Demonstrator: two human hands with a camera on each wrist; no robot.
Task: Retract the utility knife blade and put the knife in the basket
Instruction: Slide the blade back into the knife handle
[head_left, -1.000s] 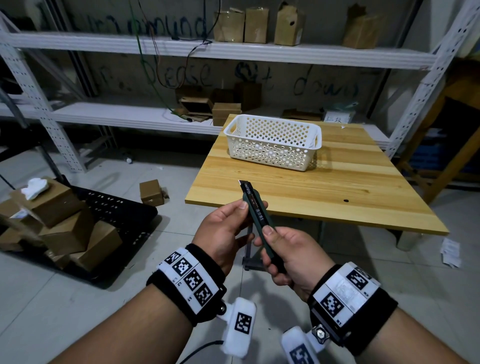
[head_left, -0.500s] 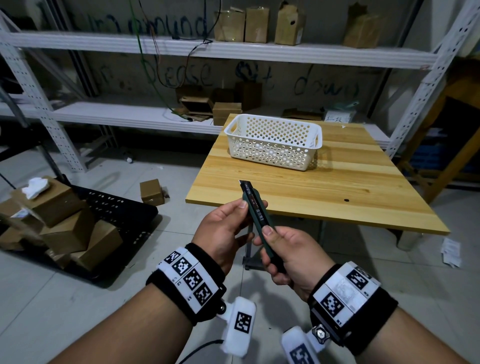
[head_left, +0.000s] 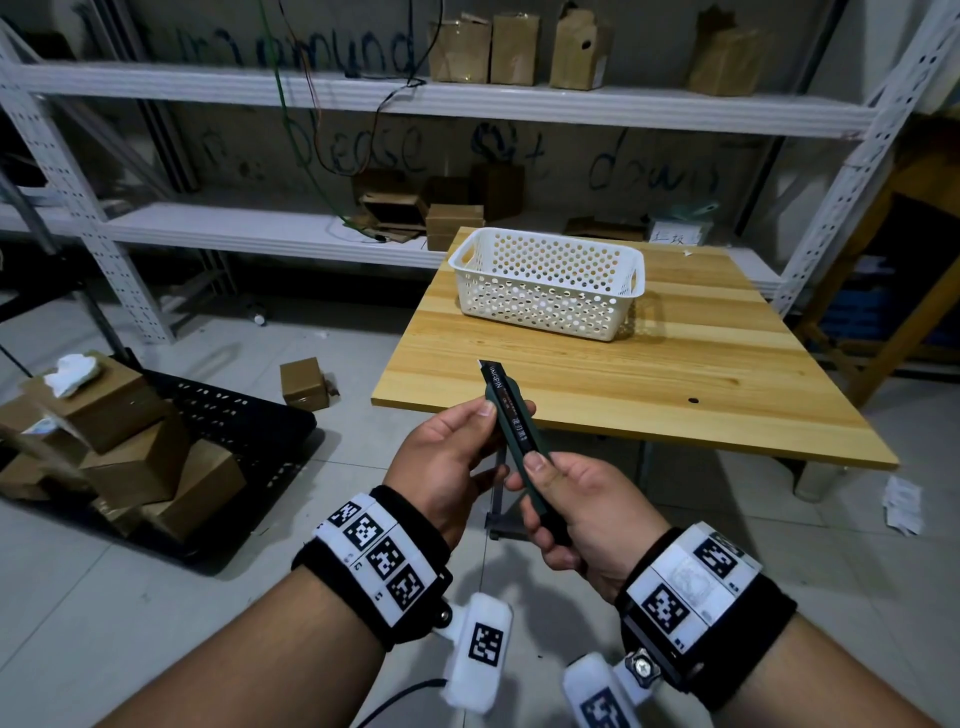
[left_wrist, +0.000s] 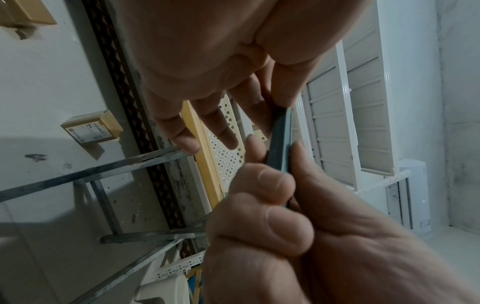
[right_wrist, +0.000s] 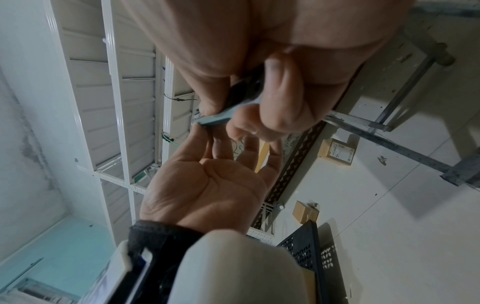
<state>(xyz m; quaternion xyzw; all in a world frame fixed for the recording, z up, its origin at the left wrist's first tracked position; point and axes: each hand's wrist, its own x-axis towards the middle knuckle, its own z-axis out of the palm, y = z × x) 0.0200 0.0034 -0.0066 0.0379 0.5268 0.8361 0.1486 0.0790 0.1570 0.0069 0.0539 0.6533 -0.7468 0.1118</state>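
Btwn both hands' fingers (head_left: 485, 410): knife (head_left: 511, 423)

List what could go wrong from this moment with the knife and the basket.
1. A small pale tip seems to show at the nose of the utility knife; the left hand pinches the body just below it and might get nicked.
2. The white perforated basket sits farther back on the wooden table; a toss could miss.

left hand (head_left: 447, 457) pinching, right hand (head_left: 587, 514) curled, gripping
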